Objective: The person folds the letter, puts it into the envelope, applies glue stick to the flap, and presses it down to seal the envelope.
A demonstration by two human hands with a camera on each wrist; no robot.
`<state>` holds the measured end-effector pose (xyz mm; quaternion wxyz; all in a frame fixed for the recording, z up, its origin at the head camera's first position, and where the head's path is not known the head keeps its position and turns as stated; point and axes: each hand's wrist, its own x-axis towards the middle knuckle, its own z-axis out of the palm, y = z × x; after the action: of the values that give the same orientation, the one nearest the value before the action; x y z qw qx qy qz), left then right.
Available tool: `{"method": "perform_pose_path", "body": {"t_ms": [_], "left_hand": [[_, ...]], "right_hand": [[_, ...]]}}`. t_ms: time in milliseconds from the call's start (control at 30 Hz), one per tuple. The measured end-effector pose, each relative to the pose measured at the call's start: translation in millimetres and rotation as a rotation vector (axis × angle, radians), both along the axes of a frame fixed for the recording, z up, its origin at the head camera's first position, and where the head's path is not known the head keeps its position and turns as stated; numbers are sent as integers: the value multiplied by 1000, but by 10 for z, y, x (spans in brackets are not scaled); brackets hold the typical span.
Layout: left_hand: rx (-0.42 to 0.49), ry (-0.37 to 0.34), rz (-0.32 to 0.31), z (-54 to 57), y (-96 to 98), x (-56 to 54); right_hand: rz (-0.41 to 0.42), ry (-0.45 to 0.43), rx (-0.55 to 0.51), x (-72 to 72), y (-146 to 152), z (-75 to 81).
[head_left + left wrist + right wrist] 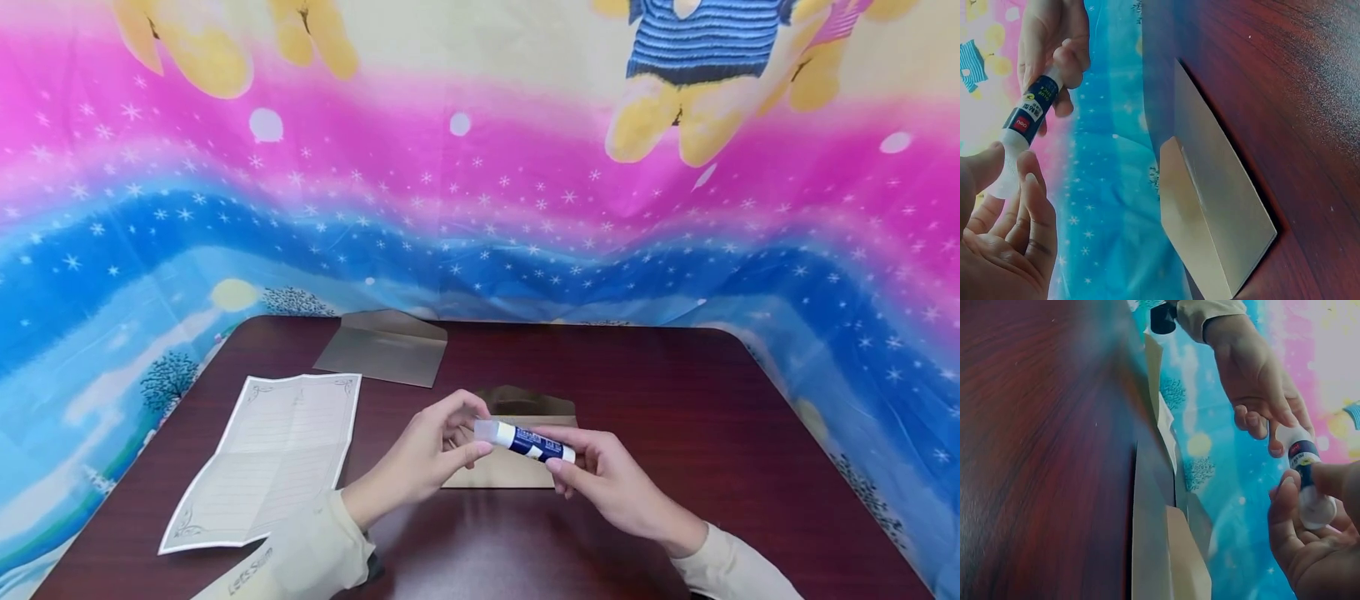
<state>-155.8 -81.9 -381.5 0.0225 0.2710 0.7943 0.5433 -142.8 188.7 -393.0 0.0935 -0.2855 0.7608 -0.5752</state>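
A dark blue and white glue stick [529, 444] with a translucent cap [487, 430] is held between both hands above the table. My left hand [429, 450] pinches the cap between thumb and fingers. At the white base end, my right hand [617, 481] grips the tube with its thumb and fingers. The left wrist view shows the printed label [1033, 107] between the two hands. Below the hands lies a gold-brown envelope [498, 477], its flap [525, 402] unfolded toward the far side. The hands and glue stick cover part of this envelope in the head view.
On the left of the dark red-brown table [645, 383] lies a creased sheet of lined paper [273, 454] with a decorative border. A second envelope [382, 354], flap unfolded, is near the table's back edge. A patterned cloth [487, 183] hangs behind the table.
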Motion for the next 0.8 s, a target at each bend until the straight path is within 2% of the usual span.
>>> {"method": "perform_pose_path", "body": {"t_ms": [133, 267, 400, 500, 633, 800], "left_hand": [[-16, 13, -3, -16, -17, -1], [-34, 7, -34, -26, -29, 10], [-21, -38, -80, -42, -24, 29], [-2, -80, -94, -63, -6, 40], [10, -109, -84, -84, 13, 63], [16, -119, -80, -113, 20, 104]], "right_hand": [[35, 37, 54, 12, 11, 18], [51, 49, 117, 26, 11, 38], [60, 73, 171, 48, -11, 52], [57, 126, 206, 66, -31, 52], [44, 193, 237, 77, -54, 55], [35, 214, 265, 83, -75, 53]]}}
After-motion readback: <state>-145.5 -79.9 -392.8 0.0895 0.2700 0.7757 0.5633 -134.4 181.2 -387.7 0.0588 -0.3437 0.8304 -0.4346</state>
